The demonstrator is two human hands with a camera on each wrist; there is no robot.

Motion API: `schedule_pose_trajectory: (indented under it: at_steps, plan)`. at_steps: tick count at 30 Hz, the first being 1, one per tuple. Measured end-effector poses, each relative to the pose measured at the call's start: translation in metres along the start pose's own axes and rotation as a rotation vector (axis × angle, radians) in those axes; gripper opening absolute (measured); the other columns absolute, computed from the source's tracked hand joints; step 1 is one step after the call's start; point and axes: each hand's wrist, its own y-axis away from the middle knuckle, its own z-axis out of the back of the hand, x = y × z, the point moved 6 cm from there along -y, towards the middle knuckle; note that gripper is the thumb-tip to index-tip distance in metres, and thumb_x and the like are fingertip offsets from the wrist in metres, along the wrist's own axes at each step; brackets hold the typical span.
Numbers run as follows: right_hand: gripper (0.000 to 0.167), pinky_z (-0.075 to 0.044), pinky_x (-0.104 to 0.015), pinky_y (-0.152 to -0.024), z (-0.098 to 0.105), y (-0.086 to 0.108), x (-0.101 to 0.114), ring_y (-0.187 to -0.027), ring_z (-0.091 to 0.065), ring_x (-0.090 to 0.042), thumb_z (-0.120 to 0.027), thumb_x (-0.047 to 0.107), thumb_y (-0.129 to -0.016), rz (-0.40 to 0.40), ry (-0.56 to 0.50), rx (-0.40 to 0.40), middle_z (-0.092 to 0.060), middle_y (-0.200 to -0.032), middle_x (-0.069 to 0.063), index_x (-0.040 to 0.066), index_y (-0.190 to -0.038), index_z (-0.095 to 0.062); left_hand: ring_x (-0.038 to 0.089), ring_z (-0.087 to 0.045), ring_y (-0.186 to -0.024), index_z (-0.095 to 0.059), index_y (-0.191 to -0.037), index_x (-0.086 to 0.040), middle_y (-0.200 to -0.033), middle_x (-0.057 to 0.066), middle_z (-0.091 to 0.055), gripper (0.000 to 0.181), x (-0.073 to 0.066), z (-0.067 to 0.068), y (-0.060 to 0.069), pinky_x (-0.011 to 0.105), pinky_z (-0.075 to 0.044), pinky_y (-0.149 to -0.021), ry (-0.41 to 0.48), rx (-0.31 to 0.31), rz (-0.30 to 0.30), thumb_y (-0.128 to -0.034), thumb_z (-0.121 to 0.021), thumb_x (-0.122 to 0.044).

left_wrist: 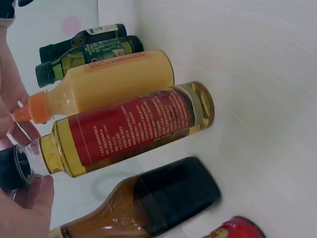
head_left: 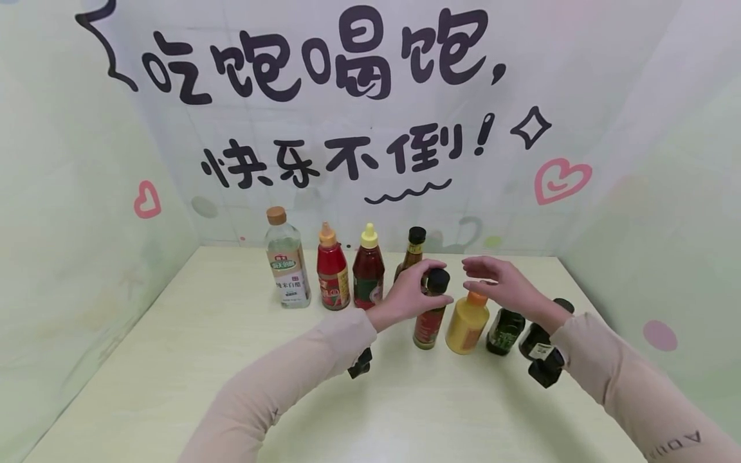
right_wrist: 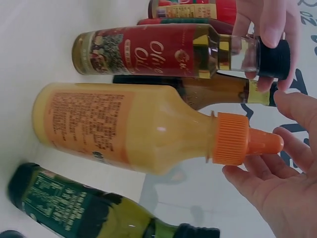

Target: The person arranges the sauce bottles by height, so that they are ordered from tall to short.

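Observation:
My left hand curls its thumb and fingers round the black cap and neck of the red-labelled olive oil bottle, which stands upright. In the right wrist view, fingers of that hand lie on the cap of the oil bottle. Just to the right is a yellow squeeze bottle with an orange nozzle cap. My right hand is at its top, and in the right wrist view the hand has its fingers spread loosely about the nozzle; whether they touch it I cannot tell.
Two dark green bottles stand right of the yellow one. Behind and left are a brown bottle, two red sauce bottles and a clear vinegar bottle. A printed cloth wall backs the pale table.

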Motion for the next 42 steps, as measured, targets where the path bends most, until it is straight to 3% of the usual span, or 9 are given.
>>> schedule_pose_trajectory:
  at_steps: [6, 11, 19, 35, 42]
  plan:
    - [0.044, -0.043, -0.043, -0.086, -0.006, 0.006, -0.009, -0.106, -0.051, -0.033, -0.059, 0.016, -0.085, -0.001, -0.008, -0.035, -0.053, -0.116, -0.02, -0.003, -0.123, -0.045, 0.012, -0.054, -0.086, -0.05, -0.119, -0.015, -0.108, 0.001, -0.056, 0.05, 0.01, -0.003, 0.0, 0.023, -0.047, -0.072, 0.024, -0.005, 0.083, -0.0745, -0.072, -0.022]
    - [0.037, -0.045, -0.04, -0.083, -0.008, 0.01, -0.014, -0.102, -0.053, -0.032, -0.059, 0.013, -0.085, -0.004, -0.015, -0.063, -0.055, -0.11, -0.019, -0.004, -0.117, -0.049, 0.012, -0.055, -0.09, -0.053, -0.114, -0.014, -0.103, 0.0, -0.059, 0.042, 0.017, -0.005, -0.002, 0.025, -0.047, -0.075, 0.034, -0.002, 0.113, -0.0758, -0.071, -0.023]
    - [0.028, -0.049, -0.03, -0.076, -0.012, 0.016, -0.019, -0.101, -0.052, -0.032, -0.057, 0.014, -0.087, -0.027, -0.061, -0.087, -0.054, -0.11, -0.019, -0.002, -0.109, -0.054, 0.012, -0.056, -0.092, -0.055, -0.113, -0.013, -0.104, -0.001, -0.06, 0.041, 0.022, -0.005, -0.005, 0.025, -0.046, -0.078, 0.071, -0.015, 0.107, -0.0758, -0.071, -0.021]
    - [0.02, -0.049, -0.025, -0.074, -0.02, 0.018, -0.028, -0.094, -0.052, -0.027, -0.057, 0.008, -0.086, -0.027, -0.105, -0.112, -0.054, -0.104, -0.016, -0.001, -0.103, -0.053, 0.011, -0.057, -0.095, -0.057, -0.113, -0.014, -0.105, -0.002, -0.061, 0.042, 0.027, -0.007, -0.003, 0.028, -0.046, -0.082, 0.131, 0.007, 0.11, -0.075, -0.071, -0.025]
    - [0.022, -0.049, -0.028, -0.076, -0.02, 0.017, -0.027, -0.096, -0.051, -0.028, -0.058, 0.01, -0.086, -0.021, -0.093, -0.126, -0.054, -0.104, -0.016, -0.001, -0.104, -0.053, 0.009, -0.059, -0.092, -0.06, -0.111, -0.013, -0.103, -0.001, -0.063, 0.041, 0.029, -0.006, -0.003, 0.024, -0.047, -0.079, 0.157, -0.029, 0.098, -0.0736, -0.072, -0.023]
